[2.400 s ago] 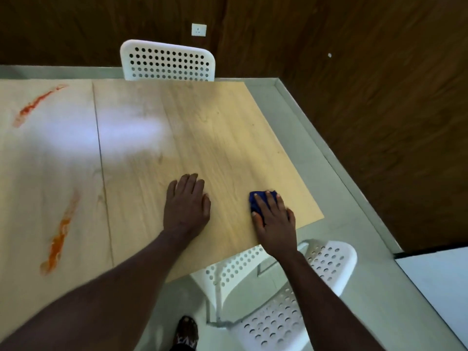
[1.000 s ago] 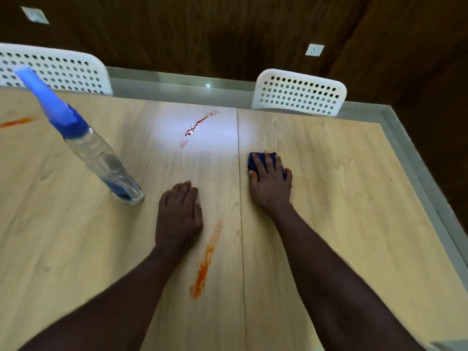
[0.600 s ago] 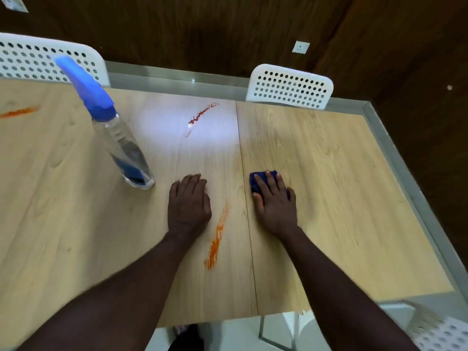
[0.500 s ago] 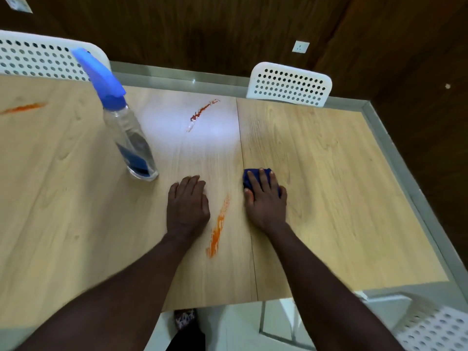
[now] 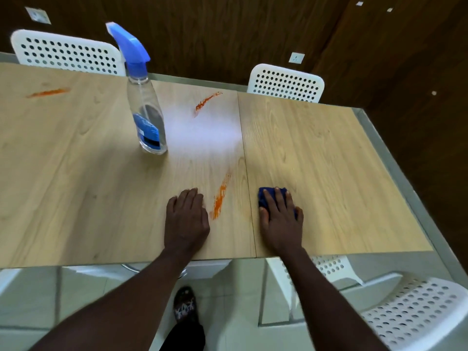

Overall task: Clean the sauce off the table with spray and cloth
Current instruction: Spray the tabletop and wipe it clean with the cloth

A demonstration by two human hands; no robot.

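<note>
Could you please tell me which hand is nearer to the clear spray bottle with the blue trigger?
The left hand. It rests flat on the table, nearer the person than the clear spray bottle with the blue trigger and slightly right. The right hand, pressing the dark blue cloth, lies farther right.

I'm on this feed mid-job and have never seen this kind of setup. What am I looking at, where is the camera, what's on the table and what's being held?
There is no machine here: these are a person's two bare hands, filmed by one wide-angle camera worn on the head, looking forward and down. The left hand lies flat and empty on the wooden table. The right hand presses flat on a folded blue cloth. Between the hands runs an orange sauce streak; a second streak lies farther back, and a third far left. A clear spray bottle with a blue trigger head stands upright, untouched, beyond the left hand. White perforated chairs surround the table.
</note>
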